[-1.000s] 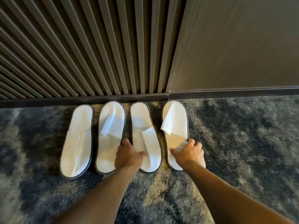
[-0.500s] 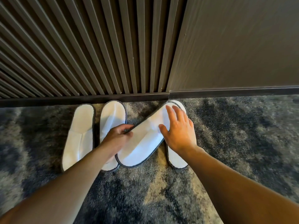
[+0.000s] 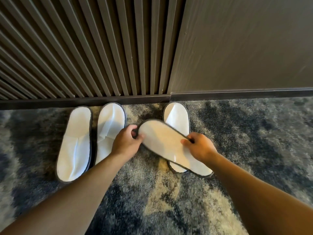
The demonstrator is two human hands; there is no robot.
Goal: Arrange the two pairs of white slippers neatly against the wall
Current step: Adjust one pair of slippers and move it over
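Note:
Two white slippers with dark trim, the far-left slipper [image 3: 74,146] and its neighbour [image 3: 111,131], lie side by side on the carpet with their ends at the skirting board. A third white slipper [image 3: 177,119] lies to the right against the wall, partly covered. I hold the fourth slipper [image 3: 167,146] above the carpet, turned diagonally with its plain side up. My left hand [image 3: 126,141] pinches its upper-left end. My right hand [image 3: 199,147] grips its right edge.
A dark slatted wall panel [image 3: 93,48] and a plain brown panel [image 3: 245,44] rise behind a dark skirting board [image 3: 84,101]. Mottled blue-grey and beige carpet [image 3: 152,200] covers the floor. Bare carpet shows between the second and third slippers.
The slipper that lay third in the row was lifted by my left hand and swung round; it now slants the other way, and my right hand has taken hold of its edge.

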